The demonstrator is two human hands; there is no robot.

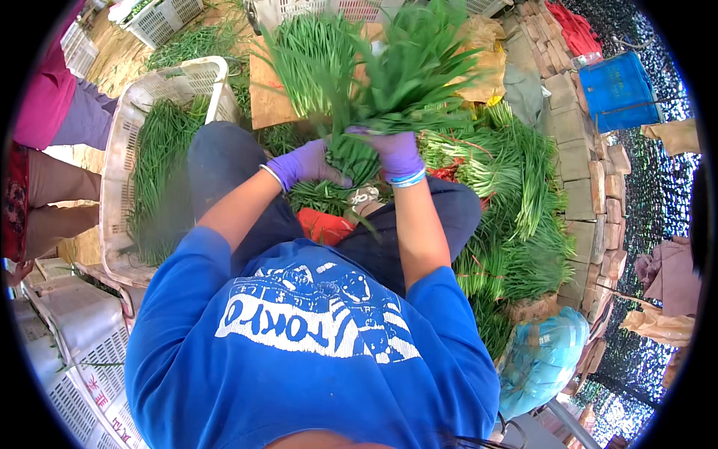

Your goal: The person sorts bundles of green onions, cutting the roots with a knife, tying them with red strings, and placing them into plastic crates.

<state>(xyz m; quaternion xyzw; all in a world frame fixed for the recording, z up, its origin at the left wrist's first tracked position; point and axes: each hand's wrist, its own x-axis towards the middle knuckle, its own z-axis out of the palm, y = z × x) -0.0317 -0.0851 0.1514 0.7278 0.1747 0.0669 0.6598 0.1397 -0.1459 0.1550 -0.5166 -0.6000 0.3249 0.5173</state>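
Both my hands wear purple gloves and meet over my crossed legs around one thick bunch of garlic chives (415, 71). The leaves fan out upward and away from me, slightly blurred. My left hand (305, 163) closes round the left side of the bunch, thumb toward the lower end. From the right, my right hand (398, 155) grips it, fingers curled over the top. Just beyond lies a loose heap of chives (314, 63) on a brown board (267, 86). Bundles of chives (516, 176), some with red ties, are piled by my right knee. Something red (324, 227) lies between my legs.
A white plastic crate (114, 179) holding chives stands at my left, with more crates (78, 329) behind it. Another person (56, 112) is at the far left. On the right are a brick border (576, 165), a blue box (617, 90) and a light-blue plastic bag (542, 359).
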